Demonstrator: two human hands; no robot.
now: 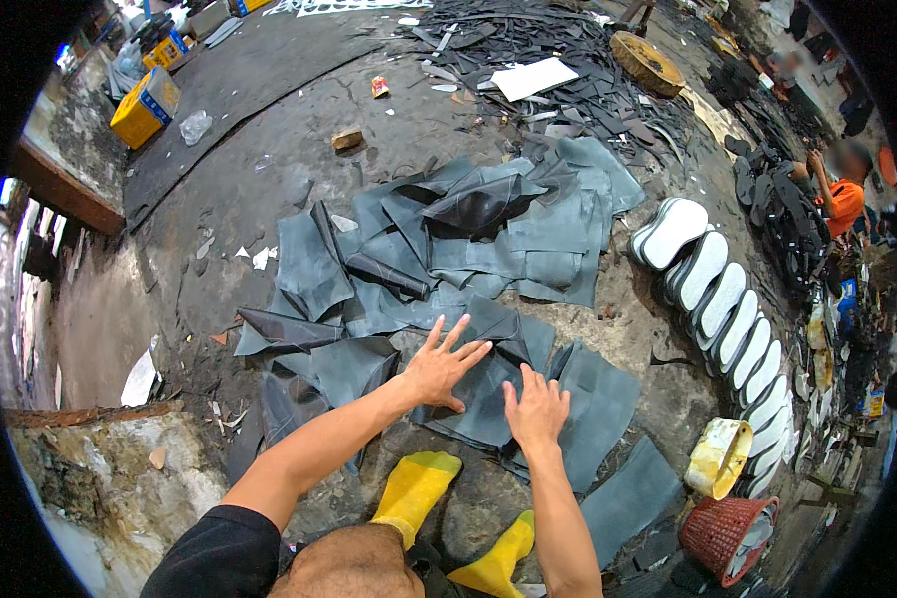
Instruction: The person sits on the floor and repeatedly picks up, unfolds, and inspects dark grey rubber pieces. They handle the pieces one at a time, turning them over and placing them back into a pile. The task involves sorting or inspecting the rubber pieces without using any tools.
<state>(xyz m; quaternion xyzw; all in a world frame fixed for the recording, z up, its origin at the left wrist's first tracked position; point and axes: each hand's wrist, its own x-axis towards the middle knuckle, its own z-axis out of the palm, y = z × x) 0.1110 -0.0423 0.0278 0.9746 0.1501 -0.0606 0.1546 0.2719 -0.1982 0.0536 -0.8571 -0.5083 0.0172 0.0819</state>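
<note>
Several thin grey-blue sheets [558, 239], perhaps rubber, lie in an overlapping heap on the floor, some creased or curled at the edges. My left hand [439, 371] is open, its fingers spread over a dark grey sheet [483, 394] at the near side of the heap. Just to its right, my right hand [537, 409] rests open by the same sheet's right part, fingers apart. Neither hand grips anything. A curled sheet with a dark underside [483, 204] sits farther back. At the lower right lies a separate flat sheet [633, 498].
White-topped shoe soles [723, 299] stand in a curved row on the right, ending near a yellow-white tub [720, 458] and a red basket [713, 538]. Dark scraps [568, 110] and a round wooden block [646, 62] lie behind. Someone in orange [845, 207] sits far right.
</note>
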